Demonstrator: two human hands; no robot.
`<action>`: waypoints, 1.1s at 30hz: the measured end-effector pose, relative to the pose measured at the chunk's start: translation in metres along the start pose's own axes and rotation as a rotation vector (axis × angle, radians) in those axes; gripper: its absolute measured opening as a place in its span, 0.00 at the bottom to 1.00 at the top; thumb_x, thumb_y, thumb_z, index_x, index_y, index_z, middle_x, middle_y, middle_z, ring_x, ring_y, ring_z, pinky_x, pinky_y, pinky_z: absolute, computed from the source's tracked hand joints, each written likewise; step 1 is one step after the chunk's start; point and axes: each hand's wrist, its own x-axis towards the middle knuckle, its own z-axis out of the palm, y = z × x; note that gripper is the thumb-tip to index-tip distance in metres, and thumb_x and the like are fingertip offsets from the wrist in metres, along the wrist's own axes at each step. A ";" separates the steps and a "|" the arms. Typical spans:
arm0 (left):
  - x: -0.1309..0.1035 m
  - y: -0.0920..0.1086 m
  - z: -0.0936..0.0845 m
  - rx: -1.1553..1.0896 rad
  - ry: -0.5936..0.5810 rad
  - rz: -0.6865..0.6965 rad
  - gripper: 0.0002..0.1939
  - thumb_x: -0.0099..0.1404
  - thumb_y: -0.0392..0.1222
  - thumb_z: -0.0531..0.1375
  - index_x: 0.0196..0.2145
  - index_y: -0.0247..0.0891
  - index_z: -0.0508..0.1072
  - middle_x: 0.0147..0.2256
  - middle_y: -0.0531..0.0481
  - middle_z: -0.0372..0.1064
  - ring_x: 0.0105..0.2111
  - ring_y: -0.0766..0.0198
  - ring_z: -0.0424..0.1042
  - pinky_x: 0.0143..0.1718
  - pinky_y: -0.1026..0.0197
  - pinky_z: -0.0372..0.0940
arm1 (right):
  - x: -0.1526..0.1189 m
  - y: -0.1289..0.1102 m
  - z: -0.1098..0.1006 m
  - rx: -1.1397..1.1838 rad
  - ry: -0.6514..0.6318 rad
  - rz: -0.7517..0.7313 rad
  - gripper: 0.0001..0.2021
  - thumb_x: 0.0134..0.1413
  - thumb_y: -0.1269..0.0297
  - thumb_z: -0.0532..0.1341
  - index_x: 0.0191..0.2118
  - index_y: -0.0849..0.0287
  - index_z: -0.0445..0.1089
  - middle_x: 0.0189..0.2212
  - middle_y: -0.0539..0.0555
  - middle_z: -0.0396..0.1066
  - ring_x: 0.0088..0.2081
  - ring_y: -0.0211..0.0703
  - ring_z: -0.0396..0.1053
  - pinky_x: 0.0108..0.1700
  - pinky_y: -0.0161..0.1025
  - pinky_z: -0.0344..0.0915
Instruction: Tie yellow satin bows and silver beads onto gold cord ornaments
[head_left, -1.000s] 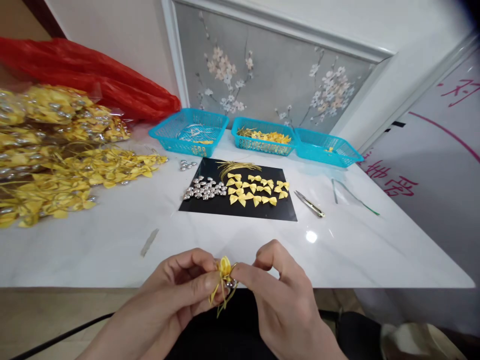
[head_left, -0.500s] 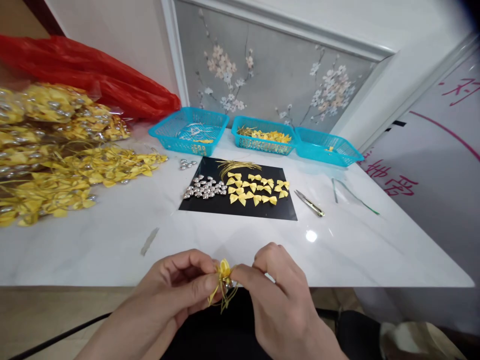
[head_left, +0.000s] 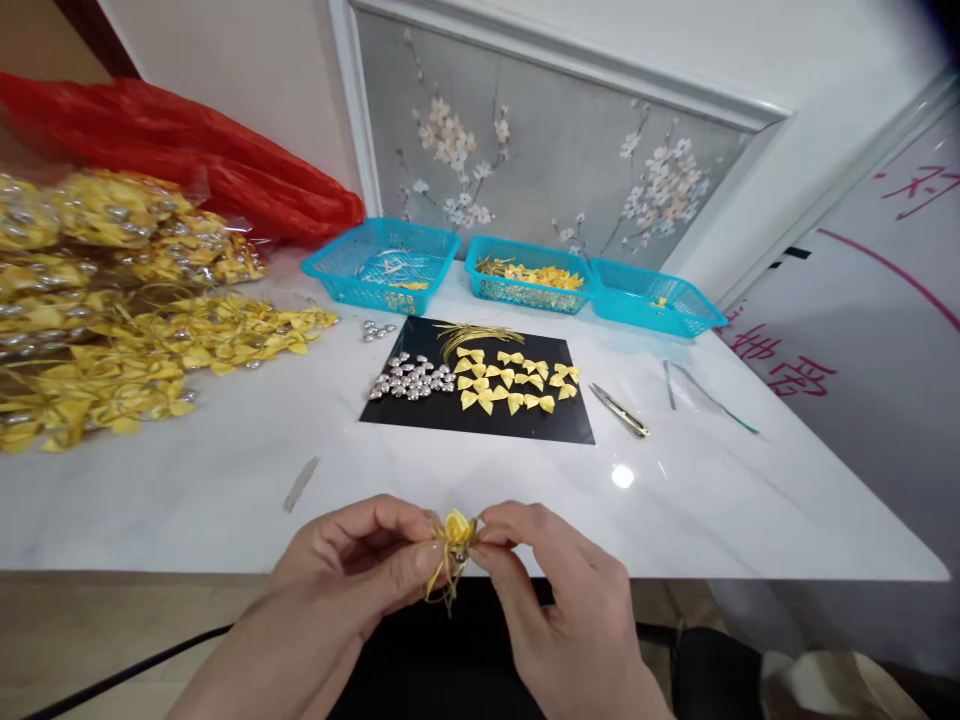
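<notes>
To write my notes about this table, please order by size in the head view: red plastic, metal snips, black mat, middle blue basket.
Red plastic
Black mat
Middle blue basket
Metal snips

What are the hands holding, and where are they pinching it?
A small yellow ribbon flower: the left hand pinches its left side, the right hand its right side, both with fingertips.

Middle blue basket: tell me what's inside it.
The basket holds a pile of yellow pieces, with thin gold strands towards its left end. Whatever lies beneath the pile is covered and cannot be seen.
</notes>
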 end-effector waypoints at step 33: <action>-0.001 0.002 0.003 -0.332 -0.027 -0.223 0.13 0.42 0.33 0.79 0.25 0.37 0.80 0.26 0.51 0.77 0.26 0.66 0.77 0.30 0.69 0.75 | -0.006 0.004 -0.004 -0.099 -0.201 -0.057 0.19 0.60 0.83 0.51 0.48 0.54 0.69 0.32 0.52 0.59 0.30 0.40 0.64 0.30 0.36 0.65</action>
